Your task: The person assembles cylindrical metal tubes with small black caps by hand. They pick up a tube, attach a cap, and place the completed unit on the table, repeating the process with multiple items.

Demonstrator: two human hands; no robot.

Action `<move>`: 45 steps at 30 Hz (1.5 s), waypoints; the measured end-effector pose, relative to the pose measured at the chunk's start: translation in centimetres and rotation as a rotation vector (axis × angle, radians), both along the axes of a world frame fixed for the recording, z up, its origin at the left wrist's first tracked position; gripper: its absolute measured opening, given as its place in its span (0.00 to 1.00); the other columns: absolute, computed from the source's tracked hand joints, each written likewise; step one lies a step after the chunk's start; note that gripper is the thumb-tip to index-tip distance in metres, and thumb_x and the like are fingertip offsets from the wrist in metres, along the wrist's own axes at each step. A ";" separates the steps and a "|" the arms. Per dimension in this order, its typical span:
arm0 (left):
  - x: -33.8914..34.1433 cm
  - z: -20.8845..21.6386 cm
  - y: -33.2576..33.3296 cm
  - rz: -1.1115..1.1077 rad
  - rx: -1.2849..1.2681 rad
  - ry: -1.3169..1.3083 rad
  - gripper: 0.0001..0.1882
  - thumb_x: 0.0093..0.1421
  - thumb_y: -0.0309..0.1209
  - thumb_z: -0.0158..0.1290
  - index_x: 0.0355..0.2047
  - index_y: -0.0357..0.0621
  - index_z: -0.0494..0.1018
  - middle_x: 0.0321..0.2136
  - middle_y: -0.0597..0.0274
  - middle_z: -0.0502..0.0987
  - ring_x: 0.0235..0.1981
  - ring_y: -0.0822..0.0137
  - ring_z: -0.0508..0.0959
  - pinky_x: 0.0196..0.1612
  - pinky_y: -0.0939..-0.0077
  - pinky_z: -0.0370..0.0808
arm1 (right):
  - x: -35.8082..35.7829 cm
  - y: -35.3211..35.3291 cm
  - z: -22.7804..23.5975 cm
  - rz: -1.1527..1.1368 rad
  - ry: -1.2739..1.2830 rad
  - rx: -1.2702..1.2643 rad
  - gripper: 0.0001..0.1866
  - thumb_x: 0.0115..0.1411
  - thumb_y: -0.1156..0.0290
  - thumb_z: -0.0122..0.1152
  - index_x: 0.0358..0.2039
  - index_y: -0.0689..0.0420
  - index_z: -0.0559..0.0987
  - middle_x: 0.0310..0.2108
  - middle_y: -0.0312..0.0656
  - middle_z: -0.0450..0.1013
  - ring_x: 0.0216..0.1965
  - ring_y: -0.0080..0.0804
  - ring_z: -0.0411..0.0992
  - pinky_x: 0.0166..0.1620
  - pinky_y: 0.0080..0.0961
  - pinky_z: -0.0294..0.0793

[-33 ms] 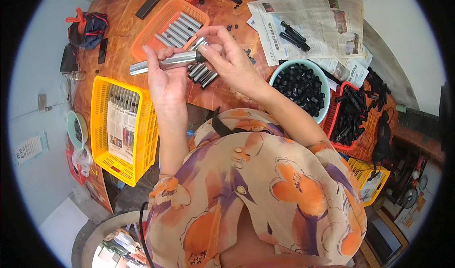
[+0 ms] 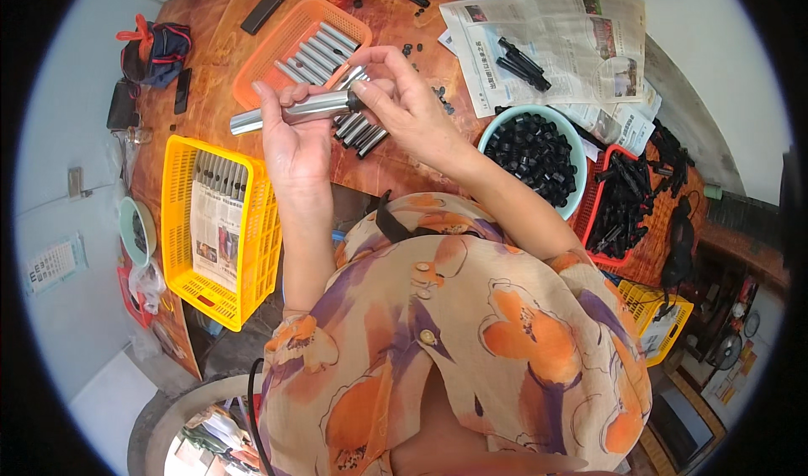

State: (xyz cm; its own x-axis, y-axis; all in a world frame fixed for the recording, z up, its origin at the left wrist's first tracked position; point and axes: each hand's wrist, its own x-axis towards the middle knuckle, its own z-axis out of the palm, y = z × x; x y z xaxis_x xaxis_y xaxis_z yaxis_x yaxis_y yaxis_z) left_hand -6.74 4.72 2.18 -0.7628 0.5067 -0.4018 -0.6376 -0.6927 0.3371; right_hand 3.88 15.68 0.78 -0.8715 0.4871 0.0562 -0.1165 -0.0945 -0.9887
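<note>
Held a shiny silver metal tube (image 2: 324,106) across the left hand (image 2: 296,148), with fingers partly curled around it. Gripped its black end (image 2: 356,101) between thumb and bent fingers of the right hand (image 2: 411,110). Had the 2 hands above the reddish-brown wooden counter (image 2: 212,55), near the orange rectangular plastic basket (image 2: 290,34) of silver tubes (image 2: 317,59).

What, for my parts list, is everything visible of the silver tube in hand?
The silver tube is shiny, straight, cylindrical, seemingly metal, with a black piece at its right end. It slants, that end higher in the picture, near the orange basket. The left hand grips it, thumb across; the right hand touches the black piece.
</note>
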 end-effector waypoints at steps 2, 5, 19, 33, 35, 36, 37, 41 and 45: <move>-0.2 -0.6 -0.1 -0.003 0.023 0.012 0.18 0.62 0.41 0.52 0.21 0.45 0.63 0.19 0.64 0.67 0.28 0.66 0.68 0.47 0.60 0.68 | -0.1 0.1 -0.4 -0.002 0.000 -0.005 0.15 0.64 0.67 0.52 0.49 0.56 0.66 0.17 0.36 0.71 0.21 0.20 0.68 0.28 0.22 0.67; -0.2 -0.8 0.3 0.020 -0.016 0.021 0.19 0.62 0.43 0.52 0.21 0.46 0.62 0.20 0.66 0.65 0.28 0.66 0.68 0.45 0.62 0.71 | -0.1 0.2 -0.8 -0.010 -0.017 -0.003 0.16 0.64 0.66 0.52 0.50 0.56 0.66 0.17 0.37 0.71 0.21 0.21 0.68 0.28 0.23 0.67; 4.2 -3.7 4.4 -0.176 -0.233 0.085 0.21 0.65 0.49 0.45 0.28 0.43 0.66 0.19 0.71 0.64 0.26 0.75 0.68 0.36 0.76 0.71 | 0.3 1.4 -2.9 0.097 0.140 -0.520 0.29 0.68 0.48 0.37 0.41 0.61 0.77 0.32 0.39 0.74 0.36 0.22 0.71 0.45 0.16 0.67; 0.6 -12.7 -0.9 -0.483 -0.283 0.037 0.19 0.68 0.48 0.42 0.25 0.50 0.56 0.18 0.73 0.57 0.18 0.80 0.57 0.22 0.82 0.57 | -1.8 -8.9 -12.5 -0.426 0.150 -0.525 0.21 0.70 0.56 0.38 0.51 0.61 0.61 0.43 0.45 0.68 0.42 0.25 0.68 0.49 0.25 0.67; 0.7 -14.9 -1.3 -0.501 -0.325 0.048 0.18 0.67 0.46 0.44 0.27 0.50 0.56 0.17 0.73 0.56 0.16 0.79 0.55 0.22 0.82 0.56 | 1.1 -11.7 -16.2 -0.396 0.051 -0.645 0.23 0.70 0.54 0.36 0.55 0.59 0.61 0.48 0.43 0.66 0.48 0.27 0.64 0.55 0.28 0.61; 0.4 -16.5 -1.6 -0.472 -0.373 0.088 0.16 0.68 0.46 0.41 0.28 0.50 0.57 0.17 0.74 0.54 0.16 0.79 0.54 0.23 0.83 0.55 | 3.3 -13.2 -19.4 -0.274 -0.042 -0.598 0.25 0.70 0.53 0.34 0.57 0.58 0.62 0.51 0.41 0.65 0.52 0.28 0.62 0.58 0.29 0.58; 0.3 -17.5 -2.3 -0.454 -0.371 0.121 0.16 0.69 0.46 0.40 0.30 0.50 0.58 0.17 0.75 0.54 0.15 0.80 0.53 0.23 0.83 0.55 | 6.0 -15.1 -23.9 -0.089 -0.206 -0.615 0.25 0.70 0.53 0.34 0.55 0.60 0.66 0.52 0.41 0.66 0.53 0.30 0.63 0.58 0.30 0.59; 1.9 -20.4 -2.4 -0.410 -0.278 0.145 0.16 0.69 0.48 0.38 0.34 0.50 0.61 0.17 0.76 0.53 0.15 0.82 0.52 0.23 0.85 0.53 | 13.4 -22.7 -44.5 0.558 -1.004 -0.094 0.26 0.68 0.52 0.39 0.56 0.56 0.70 0.54 0.49 0.69 0.57 0.46 0.64 0.58 0.37 0.61; 3.4 -22.3 -1.3 -0.535 -0.320 0.185 0.16 0.68 0.49 0.38 0.35 0.51 0.62 0.16 0.76 0.54 0.14 0.82 0.52 0.21 0.87 0.52 | 12.2 -25.0 -53.6 0.546 -1.158 0.233 0.26 0.67 0.52 0.41 0.56 0.57 0.70 0.53 0.49 0.69 0.56 0.46 0.65 0.57 0.37 0.62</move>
